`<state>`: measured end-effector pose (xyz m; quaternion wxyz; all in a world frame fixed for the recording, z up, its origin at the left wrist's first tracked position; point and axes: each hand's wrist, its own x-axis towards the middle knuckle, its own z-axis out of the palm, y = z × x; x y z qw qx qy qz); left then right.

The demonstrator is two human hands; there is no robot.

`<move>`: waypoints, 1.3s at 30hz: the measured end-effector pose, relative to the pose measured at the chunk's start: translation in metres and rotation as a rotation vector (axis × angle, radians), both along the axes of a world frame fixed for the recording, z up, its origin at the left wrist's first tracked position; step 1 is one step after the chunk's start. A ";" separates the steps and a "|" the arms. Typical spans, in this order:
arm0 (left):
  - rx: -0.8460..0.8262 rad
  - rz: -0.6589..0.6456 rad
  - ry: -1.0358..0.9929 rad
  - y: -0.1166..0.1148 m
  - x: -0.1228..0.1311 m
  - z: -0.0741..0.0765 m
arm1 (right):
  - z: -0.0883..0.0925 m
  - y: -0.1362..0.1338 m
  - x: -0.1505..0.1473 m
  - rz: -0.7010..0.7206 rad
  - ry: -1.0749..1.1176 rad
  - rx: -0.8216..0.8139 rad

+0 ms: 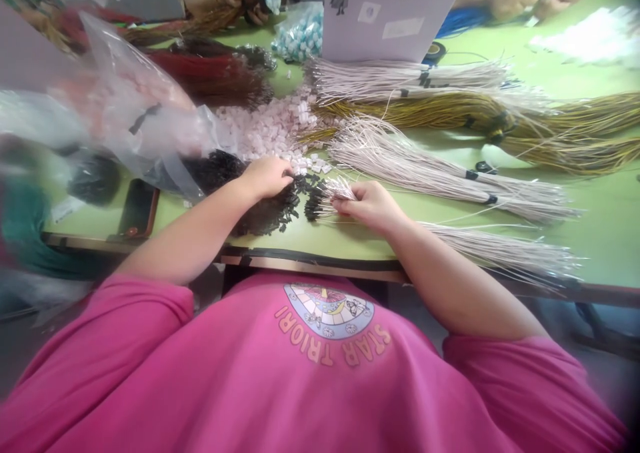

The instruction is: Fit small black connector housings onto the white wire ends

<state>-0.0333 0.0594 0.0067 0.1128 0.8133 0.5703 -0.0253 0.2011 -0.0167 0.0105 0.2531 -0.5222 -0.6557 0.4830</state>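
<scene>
While two hands (pixel 270 177) work, the right (pixel 369 205) grips one wire bundle (pixel 336 190).

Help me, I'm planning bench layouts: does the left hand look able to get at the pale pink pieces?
Probably yes: the pale pink pieces lie just beyond the left hand, with nothing visible between; the clear bag lies left.

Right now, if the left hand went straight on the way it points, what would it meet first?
The left hand would likely meet the white pieces first; depth is unclear, and black pieces lie close too.
</scene>
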 end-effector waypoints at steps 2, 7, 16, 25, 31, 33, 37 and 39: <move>-0.016 0.007 -0.054 -0.003 -0.001 -0.001 | 0.001 0.000 0.000 0.022 -0.011 0.005; -0.060 0.062 -0.196 -0.010 -0.004 -0.002 | 0.004 -0.001 -0.001 0.025 -0.010 -0.008; -0.069 0.131 -0.164 -0.006 -0.009 -0.009 | 0.004 -0.001 -0.003 0.020 -0.011 -0.011; -0.026 0.045 -0.131 -0.013 -0.007 -0.006 | 0.001 -0.001 -0.003 -0.007 0.068 -0.016; -0.032 0.084 -0.449 -0.040 0.002 0.015 | -0.003 -0.001 -0.003 -0.020 0.095 0.004; -0.166 0.054 -0.640 -0.054 0.011 0.018 | -0.003 -0.001 -0.003 -0.023 0.091 0.004; -0.449 0.150 -0.945 -0.071 0.028 0.009 | -0.002 -0.002 -0.003 -0.029 0.101 0.002; -0.539 0.220 -1.048 -0.073 0.033 0.003 | -0.002 -0.003 -0.003 -0.037 0.093 0.011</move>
